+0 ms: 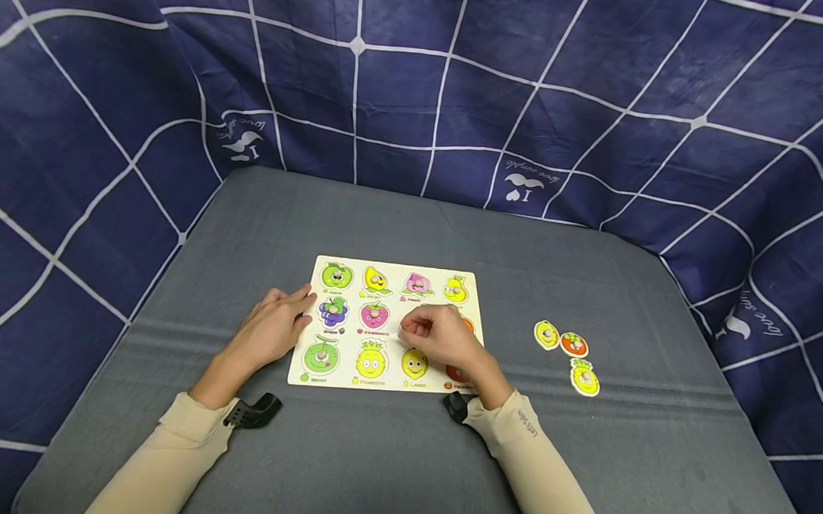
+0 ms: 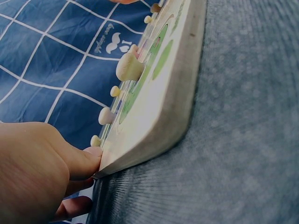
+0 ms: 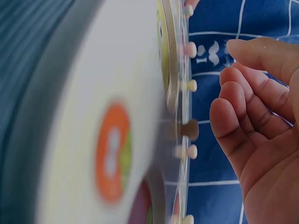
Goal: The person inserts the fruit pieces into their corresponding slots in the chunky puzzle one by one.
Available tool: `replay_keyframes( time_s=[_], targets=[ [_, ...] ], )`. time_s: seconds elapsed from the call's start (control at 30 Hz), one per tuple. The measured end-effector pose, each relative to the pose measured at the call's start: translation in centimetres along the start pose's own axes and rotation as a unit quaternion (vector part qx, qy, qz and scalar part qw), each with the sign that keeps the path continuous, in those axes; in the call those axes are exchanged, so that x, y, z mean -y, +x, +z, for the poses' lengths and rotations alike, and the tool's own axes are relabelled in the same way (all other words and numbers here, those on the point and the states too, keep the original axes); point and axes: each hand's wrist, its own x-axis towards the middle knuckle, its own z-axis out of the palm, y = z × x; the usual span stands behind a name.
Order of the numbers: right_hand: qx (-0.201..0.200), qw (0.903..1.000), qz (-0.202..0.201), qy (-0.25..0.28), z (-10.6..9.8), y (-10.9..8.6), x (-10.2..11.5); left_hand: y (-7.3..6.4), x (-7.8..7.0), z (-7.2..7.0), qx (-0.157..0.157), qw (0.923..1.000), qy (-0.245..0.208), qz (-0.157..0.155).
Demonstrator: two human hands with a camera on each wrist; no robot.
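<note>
A pale wooden fruit puzzle board [image 1: 391, 375] lies on the table, with knobbed fruit pieces set in rows. My left hand [image 1: 271, 324] rests at its left edge, thumb tip touching the rim in the left wrist view. Over the board's right half is my right hand [image 1: 443, 333], fingers loosely curled with nothing visible between them. It hides a middle-row spot and partly covers an orange piece and the persimmon piece [image 1: 457, 374]. Close by are the strawberry piece [image 1: 374, 315], peach piece [image 1: 418, 285] and lemon piece [image 1: 414, 364]. In the right wrist view the fingertips [image 3: 224, 116] stand apart from the knobs.
Right of the board lie a yellow smiling piece [image 1: 547, 335], a red-orange fruit piece [image 1: 574, 344] and a pineapple piece [image 1: 585, 378]. Grey cloth covers the table [image 1: 347, 461]. A blue gridded curtain [image 1: 405, 80] hangs around its back and sides.
</note>
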Motion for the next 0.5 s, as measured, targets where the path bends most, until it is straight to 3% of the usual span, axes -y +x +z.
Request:
replay_keyframes(
  time_s=[0.5],
  targets=[
    [-0.043,0.9991,-0.003,-0.004,-2.0,-1.9,-1.9,0.0,0.1,-0.1,0.019,0.9998,-0.002,-0.008]
  ],
)
